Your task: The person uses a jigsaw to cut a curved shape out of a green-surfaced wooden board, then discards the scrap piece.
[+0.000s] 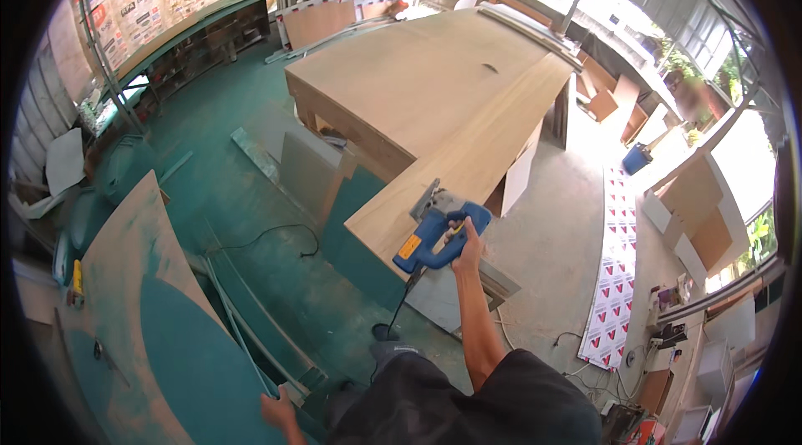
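My right hand is wrapped round the handle of a blue jigsaw. The jigsaw's metal base is over the near end of a pale wooden plank, which lies along the right side of a large wooden-topped table. From the tool's rear a dark cord runs down toward my feet. Lower left, my left hand has its fingers curled at the edge of a teal-and-tan board, where a long thin strip ends. Exactly what those fingers hold is too small to tell.
A black cable lies on the teal-dusted floor left of the table. On the right are a long patterned panel, a blue bucket and leaning board pieces. A yellow tool lies on the left board. Loose wires spread lower right.
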`<state>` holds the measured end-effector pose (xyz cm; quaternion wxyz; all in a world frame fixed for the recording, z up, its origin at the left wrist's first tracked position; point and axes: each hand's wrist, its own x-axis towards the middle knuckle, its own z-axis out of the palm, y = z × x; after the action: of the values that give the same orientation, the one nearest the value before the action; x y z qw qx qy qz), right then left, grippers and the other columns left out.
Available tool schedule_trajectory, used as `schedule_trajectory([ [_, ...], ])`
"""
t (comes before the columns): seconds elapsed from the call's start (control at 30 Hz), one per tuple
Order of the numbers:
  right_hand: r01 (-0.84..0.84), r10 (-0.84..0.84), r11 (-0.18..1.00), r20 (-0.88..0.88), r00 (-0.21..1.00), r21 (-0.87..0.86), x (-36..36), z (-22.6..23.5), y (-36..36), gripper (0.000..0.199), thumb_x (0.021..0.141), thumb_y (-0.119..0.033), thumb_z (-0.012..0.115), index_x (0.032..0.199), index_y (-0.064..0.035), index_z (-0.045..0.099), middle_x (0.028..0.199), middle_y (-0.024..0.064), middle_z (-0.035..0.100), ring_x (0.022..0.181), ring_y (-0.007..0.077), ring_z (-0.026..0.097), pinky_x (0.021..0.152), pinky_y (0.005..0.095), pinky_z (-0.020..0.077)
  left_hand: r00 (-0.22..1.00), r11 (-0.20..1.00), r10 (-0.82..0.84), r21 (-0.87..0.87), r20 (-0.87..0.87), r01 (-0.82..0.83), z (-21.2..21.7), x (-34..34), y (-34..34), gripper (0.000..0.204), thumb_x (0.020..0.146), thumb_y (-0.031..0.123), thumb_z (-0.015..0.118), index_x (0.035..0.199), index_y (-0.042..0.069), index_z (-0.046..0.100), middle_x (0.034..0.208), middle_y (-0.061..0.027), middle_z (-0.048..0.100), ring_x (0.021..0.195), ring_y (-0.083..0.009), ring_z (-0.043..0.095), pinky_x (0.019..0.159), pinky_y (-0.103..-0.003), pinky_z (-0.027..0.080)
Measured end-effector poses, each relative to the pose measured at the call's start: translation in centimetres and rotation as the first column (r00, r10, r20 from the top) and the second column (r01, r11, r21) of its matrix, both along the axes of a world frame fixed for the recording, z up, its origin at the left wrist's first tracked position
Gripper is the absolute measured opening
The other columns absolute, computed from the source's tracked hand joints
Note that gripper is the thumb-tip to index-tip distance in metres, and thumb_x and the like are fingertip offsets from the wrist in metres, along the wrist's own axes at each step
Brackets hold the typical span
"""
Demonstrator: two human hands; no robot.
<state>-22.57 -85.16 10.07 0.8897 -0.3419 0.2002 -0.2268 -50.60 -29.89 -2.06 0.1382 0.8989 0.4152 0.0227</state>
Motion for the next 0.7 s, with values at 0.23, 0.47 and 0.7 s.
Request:
schedule_trajectory([
  [0.23,-0.056,0.035,0.960,0.081,0.996,0.273,7.8,-9.2,-5.4,0.038,0.102,-0.041,0.064,0.106,-0.0033,0.066,0.096,0.0108,0.072,0.069,0.0183,0.064,0.066,0.0331,0.0566,0.990,0.988,0.107,-0.098,-0.092,-0.116,-0.4,0.1,-0.7,0.049,0.085,0.040,0.075,0.106,-0.003,0.065,0.096,-0.0239,0.071,0.090,-0.0444,0.068,0.078,-0.054,0.052],
  [0.47,-0.321,0.218,0.927,-0.421,0.880,-0.192,8.2,-12.9,-13.1,0.075,0.097,-0.068,0.056,0.138,-0.0059,0.059,0.137,0.0101,0.063,0.125,0.0256,0.062,0.107,0.0415,0.0500,0.977,0.963,0.205,-0.163,-0.059,-0.212,-3.0,3.1,-4.3,0.049,0.085,0.035,0.080,0.116,-0.001,0.067,0.105,-0.0248,0.072,0.100,-0.0441,0.069,0.083,-0.054,0.053],
  [0.7,-0.868,0.341,0.455,-0.862,0.376,-0.199,2.4,-7.4,-7.7,0.100,0.090,-0.090,0.028,0.098,0.0028,0.066,0.076,0.0175,0.071,0.058,0.0280,0.070,0.050,0.0331,0.0549,0.947,0.955,0.286,-0.038,-0.149,-0.295,1.0,3.0,-2.3,0.061,0.094,0.060,0.065,0.095,-0.001,0.066,0.085,-0.0224,0.072,0.082,-0.0444,0.070,0.073,-0.053,0.053],
])
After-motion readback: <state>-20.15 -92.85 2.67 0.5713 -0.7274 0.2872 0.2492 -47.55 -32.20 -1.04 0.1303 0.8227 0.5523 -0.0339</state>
